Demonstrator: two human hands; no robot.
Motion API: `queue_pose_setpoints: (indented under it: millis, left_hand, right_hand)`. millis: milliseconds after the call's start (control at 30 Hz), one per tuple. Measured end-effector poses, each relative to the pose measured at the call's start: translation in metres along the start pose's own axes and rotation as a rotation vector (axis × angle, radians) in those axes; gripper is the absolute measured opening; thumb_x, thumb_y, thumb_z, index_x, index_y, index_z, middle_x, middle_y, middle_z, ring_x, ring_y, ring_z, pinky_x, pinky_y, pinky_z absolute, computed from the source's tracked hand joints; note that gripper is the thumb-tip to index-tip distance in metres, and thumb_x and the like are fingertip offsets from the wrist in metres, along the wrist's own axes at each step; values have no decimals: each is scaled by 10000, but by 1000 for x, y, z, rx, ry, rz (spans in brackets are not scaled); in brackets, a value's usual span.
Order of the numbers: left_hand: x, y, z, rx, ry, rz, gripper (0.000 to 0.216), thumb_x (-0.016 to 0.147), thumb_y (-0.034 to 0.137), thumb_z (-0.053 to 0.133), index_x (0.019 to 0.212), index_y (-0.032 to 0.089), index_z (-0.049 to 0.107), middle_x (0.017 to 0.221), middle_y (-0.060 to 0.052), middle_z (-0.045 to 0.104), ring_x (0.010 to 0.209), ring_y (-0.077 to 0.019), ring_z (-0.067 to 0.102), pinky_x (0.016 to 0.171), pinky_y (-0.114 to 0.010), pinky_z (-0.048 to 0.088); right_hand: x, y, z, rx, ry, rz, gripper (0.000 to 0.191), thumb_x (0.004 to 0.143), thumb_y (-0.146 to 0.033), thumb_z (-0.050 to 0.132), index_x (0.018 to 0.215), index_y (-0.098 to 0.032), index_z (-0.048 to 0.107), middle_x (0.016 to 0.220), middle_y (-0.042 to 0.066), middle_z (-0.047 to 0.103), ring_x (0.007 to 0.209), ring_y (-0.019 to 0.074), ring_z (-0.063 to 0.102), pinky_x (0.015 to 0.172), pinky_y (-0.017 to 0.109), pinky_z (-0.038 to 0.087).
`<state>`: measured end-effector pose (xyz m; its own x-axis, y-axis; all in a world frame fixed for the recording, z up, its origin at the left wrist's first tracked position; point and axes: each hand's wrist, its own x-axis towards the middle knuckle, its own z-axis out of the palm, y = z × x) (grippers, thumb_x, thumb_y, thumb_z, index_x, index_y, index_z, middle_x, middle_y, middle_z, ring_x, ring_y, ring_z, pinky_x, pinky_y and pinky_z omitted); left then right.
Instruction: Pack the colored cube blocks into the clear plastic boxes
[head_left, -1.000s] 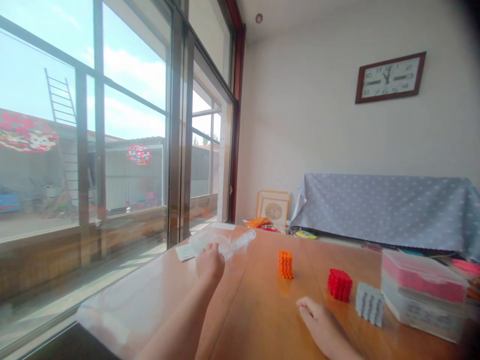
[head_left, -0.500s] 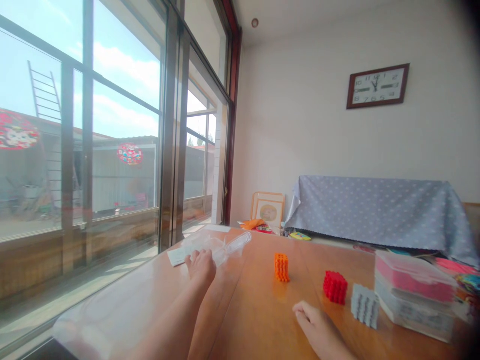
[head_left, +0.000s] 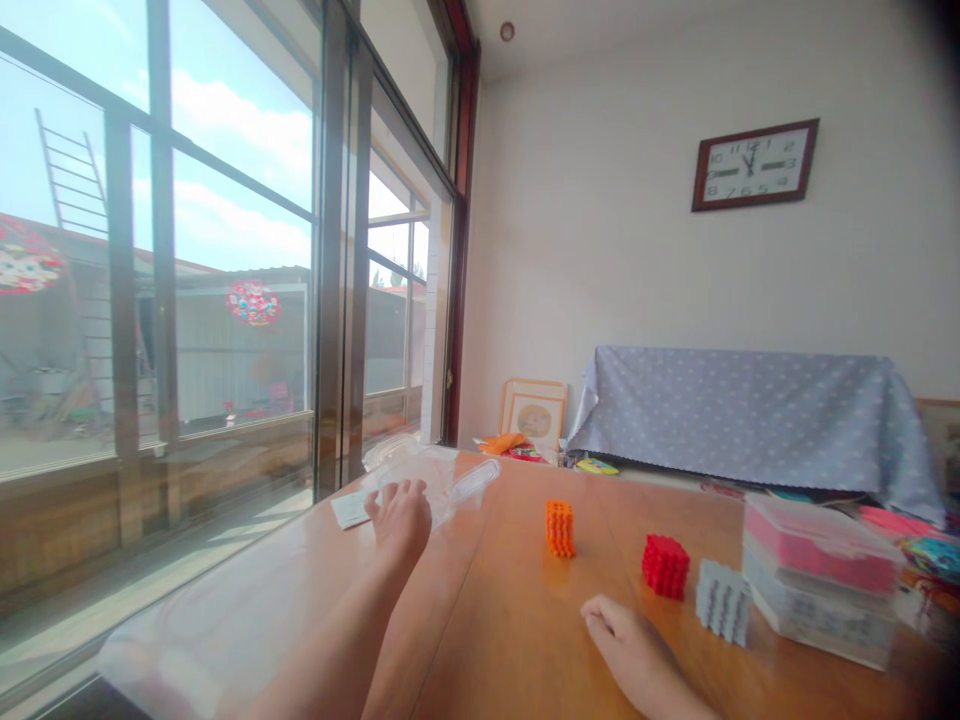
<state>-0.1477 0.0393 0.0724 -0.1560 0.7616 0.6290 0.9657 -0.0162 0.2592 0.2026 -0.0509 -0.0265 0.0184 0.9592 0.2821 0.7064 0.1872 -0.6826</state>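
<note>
L hand (head_left: pixel 403 518) is left of the frame's centre, in the lower half, w/ its forearm coming from the bottom edge. Its fingers are spread and a bit bent, over the near side of the clear plastic packaging (head_left: pixel 420 470); whether the fingertips touch it, I cannot tell. This packaging lies on the table (head_left: pixel 510 620), left of centre, close to the window (head_left: pixel 240 240). A white paper (head_left: pixel 349 511) is just beside it, on the left, partly behind the thumb.

R hand (head_left: pixel 626 645) is at bottom, right of centre, low at the table. Its fingers are curled inward, loosely pressed together; the inner side of the palm is hidden.

Btw. the two hands, but farther back, the orange block (head_left: pixel 560 528) stands upright, apart from the other pcs. The red block (head_left: pixel 665 567) and the grey block (head_left: pixel 722 602) are near each other in the lower right, beyond the R hand. Next to the grey one, at the lower right, is a transp. box (head_left: pixel 821 625) w/ pink contents in its upper part.

In the bkgd., a dotted cloth (head_left: pixel 735 420) hangs at mid-right, and a rect. clock (head_left: pixel 754 165) is on the wall, upper right.
</note>
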Motion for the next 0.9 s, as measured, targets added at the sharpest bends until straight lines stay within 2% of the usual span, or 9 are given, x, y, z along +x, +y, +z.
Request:
queue_pose_setpoints:
  millis: [167, 400, 533, 733, 900]
  left_hand:
    - [-18, 37, -22, -45, -10, 126, 274, 922, 221, 433, 1075, 272, 655, 1078, -64, 681, 1113, -275, 495, 1072, -499, 137]
    - [-81, 88, -43, -228, -168, 311, 227, 887, 201, 489, 1010, 297, 654, 1025, -36, 691, 1038, -255, 548, 978, -457, 244]
    - [-114, 110, -50, -327, -286, 391, 224, 852, 169, 510, 968, 291, 659, 975, -35, 701, 982, -249, 571, 898, -429, 286]
    - [-148, 131, -44, -418, -403, 453, 238, 799, 136, 544, 933, 280, 679, 953, -48, 710, 946, -247, 593, 855, -417, 314]
    - [-152, 130, -41, -488, -471, 467, 172, 779, 294, 673, 949, 286, 694, 955, -39, 705, 957, -260, 599, 846, -402, 350]
  right_hand:
    - [1, 1, 0, -6, 2, 15, 262, 857, -406, 506, 738, -246, 677, 631, -5, 651, 668, 181, 599, 671, 256, 409]
    - [5, 5, 1, 59, 47, -4, 400, 904, -536, 421, 732, -230, 615, 606, -14, 584, 637, 183, 559, 635, 269, 390]
    - [6, -1, -6, 214, 129, 99, 524, 938, -635, 298, 729, -232, 560, 517, -37, 477, 545, 181, 509, 573, 279, 359]
    - [4, -12, -20, 420, 226, 181, 525, 889, -688, 396, 629, -234, 448, 549, -53, 433, 571, 159, 460, 575, 273, 347]
    - [5, -11, -21, 549, 183, 204, 446, 844, -621, 503, 676, -210, 545, 617, -43, 521, 633, 156, 488, 590, 258, 354]
